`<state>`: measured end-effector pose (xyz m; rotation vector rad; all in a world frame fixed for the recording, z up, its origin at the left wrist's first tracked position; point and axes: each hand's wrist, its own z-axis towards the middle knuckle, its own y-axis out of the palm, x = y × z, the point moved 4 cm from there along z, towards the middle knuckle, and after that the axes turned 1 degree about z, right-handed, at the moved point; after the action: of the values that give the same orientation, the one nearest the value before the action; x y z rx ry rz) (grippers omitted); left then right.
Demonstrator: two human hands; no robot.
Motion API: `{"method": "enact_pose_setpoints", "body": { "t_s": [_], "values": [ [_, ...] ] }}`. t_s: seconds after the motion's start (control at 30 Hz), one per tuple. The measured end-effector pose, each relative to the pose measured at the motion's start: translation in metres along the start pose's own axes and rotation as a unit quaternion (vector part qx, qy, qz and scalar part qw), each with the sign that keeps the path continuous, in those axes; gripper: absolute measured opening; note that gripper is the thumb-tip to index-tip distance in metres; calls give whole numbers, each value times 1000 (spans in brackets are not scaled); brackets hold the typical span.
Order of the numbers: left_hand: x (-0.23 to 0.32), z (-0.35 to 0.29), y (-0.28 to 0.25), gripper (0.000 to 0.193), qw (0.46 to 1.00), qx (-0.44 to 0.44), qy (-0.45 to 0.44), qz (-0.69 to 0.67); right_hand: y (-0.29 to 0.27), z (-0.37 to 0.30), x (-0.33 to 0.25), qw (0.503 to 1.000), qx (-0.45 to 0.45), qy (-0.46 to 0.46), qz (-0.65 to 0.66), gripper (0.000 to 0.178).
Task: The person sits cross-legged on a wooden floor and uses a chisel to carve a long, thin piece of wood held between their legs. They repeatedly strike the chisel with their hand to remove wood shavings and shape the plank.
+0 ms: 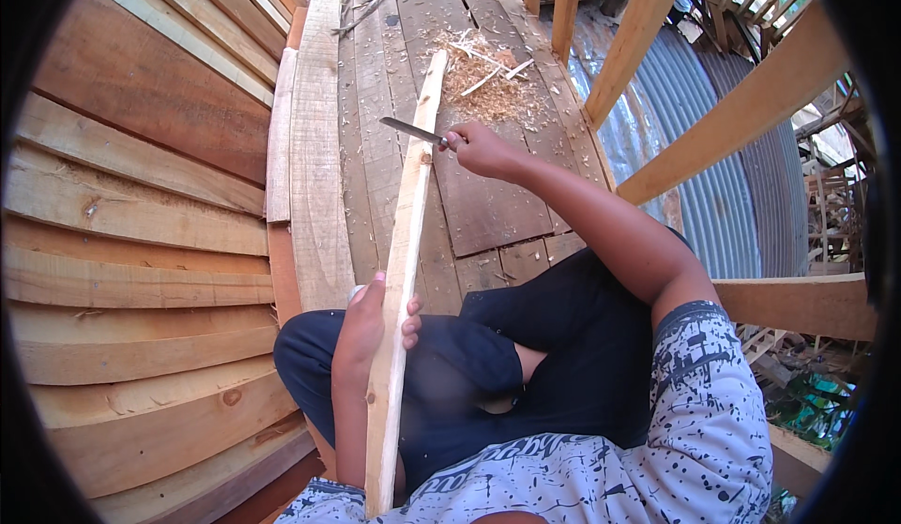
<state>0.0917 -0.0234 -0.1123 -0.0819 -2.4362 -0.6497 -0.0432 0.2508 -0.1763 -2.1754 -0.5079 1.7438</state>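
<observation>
A long, pale wooden stick (405, 214) runs from my chest away over the plank floor, its far end narrowed. Near its lower part, my left hand (371, 322) wraps around it above my left knee. My right hand (486, 151) grips the handle of a knife (410, 130). The knife's blade lies across the stick's far part and points left. Most of the knife handle is hidden inside my fist.
Wood shavings (488, 83) are heaped on the plank floor (493, 200) beyond my right hand. Stacked boards (141, 205) line the left side. On the right stand wooden posts (638, 41), with corrugated metal sheets (699, 177) beyond and below them.
</observation>
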Motion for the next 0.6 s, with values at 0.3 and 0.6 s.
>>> {"method": "enact_pose_setpoints", "body": {
  "t_s": [0.3, 0.6],
  "values": [
    [1, -3, 2, 38, 1000, 6, -10, -10, 9, -11, -4, 990, -95, 104, -4, 41],
    [1, -6, 6, 38, 999, 26, -11, 31, 1, -17, -27, 980, -17, 20, -199, 50]
  ]
}}
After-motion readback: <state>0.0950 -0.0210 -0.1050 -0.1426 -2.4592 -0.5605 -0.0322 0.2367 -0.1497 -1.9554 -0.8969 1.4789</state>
